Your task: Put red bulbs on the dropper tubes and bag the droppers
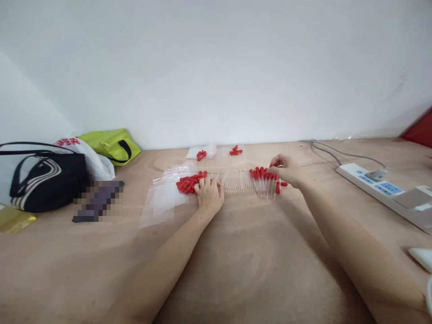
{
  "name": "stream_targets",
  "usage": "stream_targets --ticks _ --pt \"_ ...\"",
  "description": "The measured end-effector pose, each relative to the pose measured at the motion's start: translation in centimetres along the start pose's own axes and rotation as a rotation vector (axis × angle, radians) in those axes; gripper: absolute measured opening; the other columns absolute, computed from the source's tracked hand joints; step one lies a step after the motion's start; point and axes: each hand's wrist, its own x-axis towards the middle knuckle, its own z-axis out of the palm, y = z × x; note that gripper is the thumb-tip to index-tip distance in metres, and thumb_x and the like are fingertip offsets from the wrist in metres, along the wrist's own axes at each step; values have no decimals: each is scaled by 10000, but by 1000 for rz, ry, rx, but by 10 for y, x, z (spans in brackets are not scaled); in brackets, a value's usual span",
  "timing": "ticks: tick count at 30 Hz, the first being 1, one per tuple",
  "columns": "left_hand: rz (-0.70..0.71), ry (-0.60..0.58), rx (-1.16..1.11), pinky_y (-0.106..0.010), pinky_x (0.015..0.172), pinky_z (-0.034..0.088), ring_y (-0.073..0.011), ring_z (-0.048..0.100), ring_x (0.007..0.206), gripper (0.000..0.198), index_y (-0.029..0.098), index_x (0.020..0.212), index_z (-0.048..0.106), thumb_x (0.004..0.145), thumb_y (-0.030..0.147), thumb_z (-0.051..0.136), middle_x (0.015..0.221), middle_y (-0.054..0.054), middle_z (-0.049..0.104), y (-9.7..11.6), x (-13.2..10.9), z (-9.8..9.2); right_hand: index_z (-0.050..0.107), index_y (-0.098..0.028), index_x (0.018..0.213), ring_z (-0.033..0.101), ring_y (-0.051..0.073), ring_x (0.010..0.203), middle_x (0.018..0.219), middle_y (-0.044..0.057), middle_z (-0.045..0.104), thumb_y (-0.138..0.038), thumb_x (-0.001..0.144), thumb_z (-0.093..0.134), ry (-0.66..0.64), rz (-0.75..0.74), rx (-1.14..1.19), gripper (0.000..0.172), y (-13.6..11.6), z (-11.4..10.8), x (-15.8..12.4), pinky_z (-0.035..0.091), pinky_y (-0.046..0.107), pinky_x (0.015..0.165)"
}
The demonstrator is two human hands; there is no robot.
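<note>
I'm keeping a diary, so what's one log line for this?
left hand beside loose red bulbs | right hand touching red-bulbed droppers | zip bags beside bulbs

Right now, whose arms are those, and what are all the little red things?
Those are a person's own two arms. The camera sits on their head and looks down, so you see what they see. On the wooden table lie a row of clear tubes with red tops, a pile of red caps and clear bags. The left hand rests by the pile; the right hand touches the row. Whether either grips anything is unclear.
</note>
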Motion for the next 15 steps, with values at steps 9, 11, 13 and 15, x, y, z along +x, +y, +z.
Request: stream_targets --ticks 9,11,13,15 --pt "243 27 -113 -362 779 239 -183 541 864 182 203 907 583 841 143 424 894 -40 647 -28 -24 -11 480 -156 1080 519 191 761 826 85 536 -174 792 424 97 -704 -182 294 6 93 -54 452 342 700" --pt "280 42 -122 -364 773 232 -180 549 878 235 228 951 592 841 125 411 914 -33 648 -31 -23 -12 528 -156 1050 520 196 782 843 98 534 -178 813 411 78 -758 -235 265 10 95 -57 453 342 709" --pt "305 42 -129 -368 771 226 -181 558 879 256 237 944 605 843 119 401 922 -33 650 -31 -22 -11 576 -156 984 527 192 786 843 101 541 -194 828 415 70 -784 -250 227 13 93 -57 452 336 711" --pt "320 38 -140 -368 771 222 -177 568 862 253 236 929 613 847 123 401 932 -32 653 -30 -22 -9 599 -160 950 535 189 794 854 100 563 -214 839 423 68 -803 -262 215 15 90 -55 444 344 726"
